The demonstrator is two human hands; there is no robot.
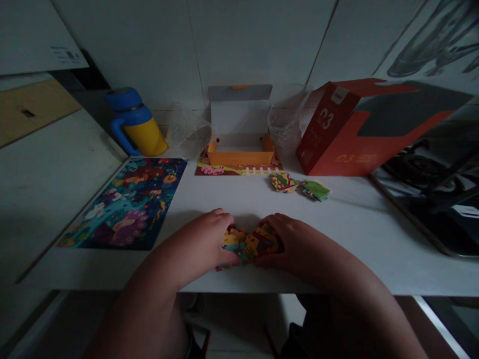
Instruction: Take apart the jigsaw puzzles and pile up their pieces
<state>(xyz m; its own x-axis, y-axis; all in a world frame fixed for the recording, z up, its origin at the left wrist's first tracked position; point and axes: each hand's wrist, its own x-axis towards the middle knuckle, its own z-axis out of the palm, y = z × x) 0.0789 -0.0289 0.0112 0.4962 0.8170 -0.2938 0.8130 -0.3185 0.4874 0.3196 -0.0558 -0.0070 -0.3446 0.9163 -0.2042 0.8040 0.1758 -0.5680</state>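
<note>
Low over the table's front half, my left hand point(219, 237) and my right hand point(279, 239) face each other, fingers curled round a bunch of colourful puzzle pieces point(245, 245). Yellow, red and teal patches show between the hands; the rest of the bunch is covered by fingers. Beyond the right hand lie two small stacks of puzzle pieces, one with a red and yellow pattern point(283, 182) and one with a green top point(315, 190). A dark blue picture sheet with animals point(127, 204) lies flat to the left of my left hand.
At the back stands an open orange box point(239, 158) on a printed card point(217, 170), with crumpled clear plastic bags point(189, 132) beside it. A blue and yellow jug point(144, 127) stands back left, a large red box point(337, 139) back right. A black stove point(434, 209) borders the right side.
</note>
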